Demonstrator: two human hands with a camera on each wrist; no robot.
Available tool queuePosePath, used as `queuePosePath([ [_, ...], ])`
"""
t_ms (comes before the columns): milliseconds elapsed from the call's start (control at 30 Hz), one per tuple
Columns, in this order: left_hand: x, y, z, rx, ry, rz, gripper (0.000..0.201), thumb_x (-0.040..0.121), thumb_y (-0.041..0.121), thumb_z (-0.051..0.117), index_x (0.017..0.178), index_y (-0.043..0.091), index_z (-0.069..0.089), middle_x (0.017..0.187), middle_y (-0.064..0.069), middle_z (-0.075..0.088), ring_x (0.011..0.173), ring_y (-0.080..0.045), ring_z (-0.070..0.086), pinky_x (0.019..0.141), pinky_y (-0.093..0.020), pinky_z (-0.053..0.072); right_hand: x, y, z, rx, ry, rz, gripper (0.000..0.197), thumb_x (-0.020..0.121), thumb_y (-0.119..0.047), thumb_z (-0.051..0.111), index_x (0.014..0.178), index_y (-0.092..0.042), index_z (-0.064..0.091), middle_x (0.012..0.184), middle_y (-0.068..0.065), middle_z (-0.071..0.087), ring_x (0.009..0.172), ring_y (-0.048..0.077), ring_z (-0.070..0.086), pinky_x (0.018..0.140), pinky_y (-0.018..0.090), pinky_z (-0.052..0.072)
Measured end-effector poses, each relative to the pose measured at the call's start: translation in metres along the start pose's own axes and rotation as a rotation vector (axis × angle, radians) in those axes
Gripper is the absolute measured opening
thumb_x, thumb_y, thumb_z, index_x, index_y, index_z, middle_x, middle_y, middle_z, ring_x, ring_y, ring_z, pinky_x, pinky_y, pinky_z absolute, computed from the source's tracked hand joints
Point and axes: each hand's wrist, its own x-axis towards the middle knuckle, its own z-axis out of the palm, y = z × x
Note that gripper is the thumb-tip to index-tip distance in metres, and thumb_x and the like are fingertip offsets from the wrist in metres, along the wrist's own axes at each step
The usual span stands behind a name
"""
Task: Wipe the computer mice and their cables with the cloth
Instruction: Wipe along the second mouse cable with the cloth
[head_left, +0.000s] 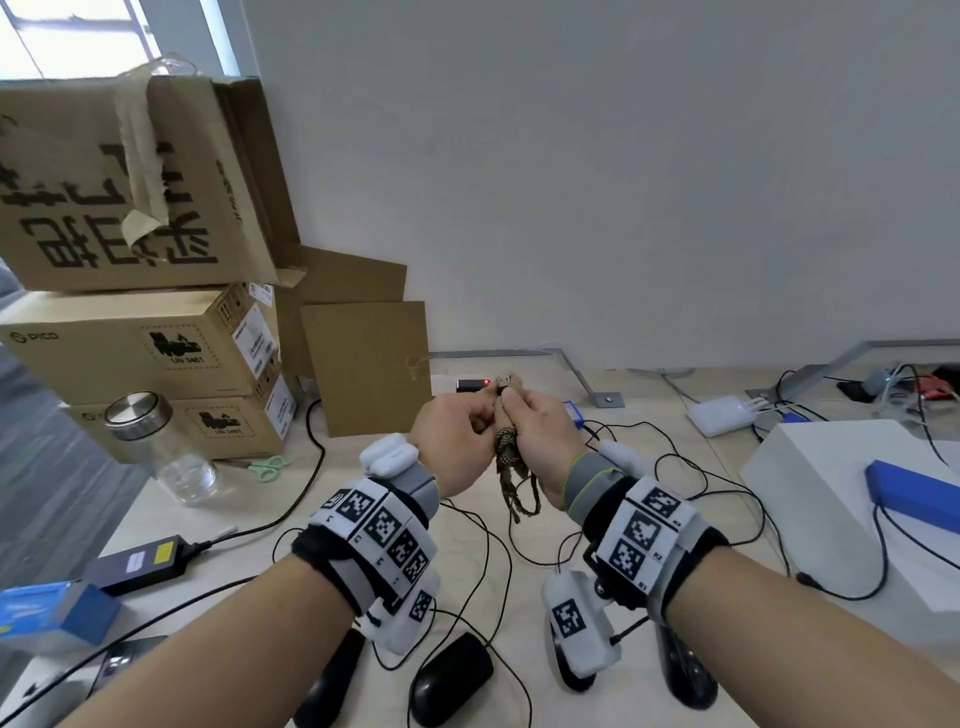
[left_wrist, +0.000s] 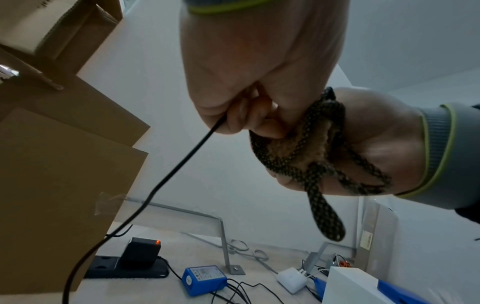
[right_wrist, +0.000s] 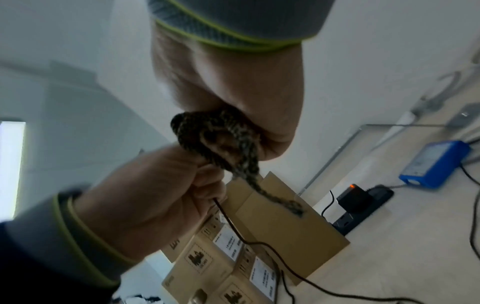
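Both hands are raised above the table (head_left: 613, 499) and meet knuckle to knuckle in front of the person. The left hand (head_left: 457, 447) has its fingers curled tight round a thin black cable (left_wrist: 166, 179); the cable leaves the underside of that fist and hangs down and away toward the table. The right hand (head_left: 540, 441) is closed round a bunched brown cloth (left_wrist: 303, 150) with a dark speckled edging. A loose tail of the cloth hangs below the right palm, just beside the left fist. In the head view a small plug end (head_left: 503, 381) stands up above the fingertips of both hands, with cloth wrapped round it; whether the cloth covers the cable fully inside the right fist cannot be told.

Below the wrists, near the person, several black computer mice lie on the table: one mouse (head_left: 451, 678) under the gap between the forearms, another mouse (head_left: 685, 675) partly hidden under the right forearm. Thin black cables loop loosely across the table beneath both hands.

Well left of the left hand stands a stack of cardboard boxes (head_left: 140, 353), with a glass jar (head_left: 161, 447) in front of it. Beyond the right hand lies a blue box (right_wrist: 433, 164)
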Motion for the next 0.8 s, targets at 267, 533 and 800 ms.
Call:
queuePosePath([
  [267,0.0,0.011,-0.004,0.129,-0.065,0.0,0.024,0.08,0.009,0.063,0.06,0.022,0.059,0.047,0.008,0.048,0.046,-0.008,0.042,0.046,-0.015,0.03,0.008,0.0,0.004,-0.063,0.145,0.046,0.041,0.096,-0.033,0.039,0.06,-0.018,0.053,0.057,-0.001,0.051,0.06,0.022,0.048,0.06,0.039,0.045],
  [533,-0.006,0.0,-0.007,0.18,-0.093,-0.012,0.018,0.084,0.017,0.065,0.066,0.015,0.066,0.05,0.01,0.052,0.049,-0.007,0.044,0.053,-0.023,0.038,0.021,-0.002,-0.009,0.042,0.268,0.15,0.032,0.092,-0.02,0.041,0.066,-0.017,0.059,0.059,-0.001,0.057,0.055,0.02,0.051,0.052,0.028,0.039],
  [800,-0.001,-0.01,-0.016,-0.863,-0.008,-0.612,0.015,0.1,0.012,0.046,0.088,0.009,0.055,0.051,0.004,0.029,0.041,-0.009,0.021,0.041,-0.023,0.017,0.021,0.004,-0.03,0.516,0.11,0.339,0.038,0.102,-0.036,0.043,0.111,-0.003,0.062,0.076,0.013,0.061,0.06,0.025,0.058,0.061,0.037,0.05],
])
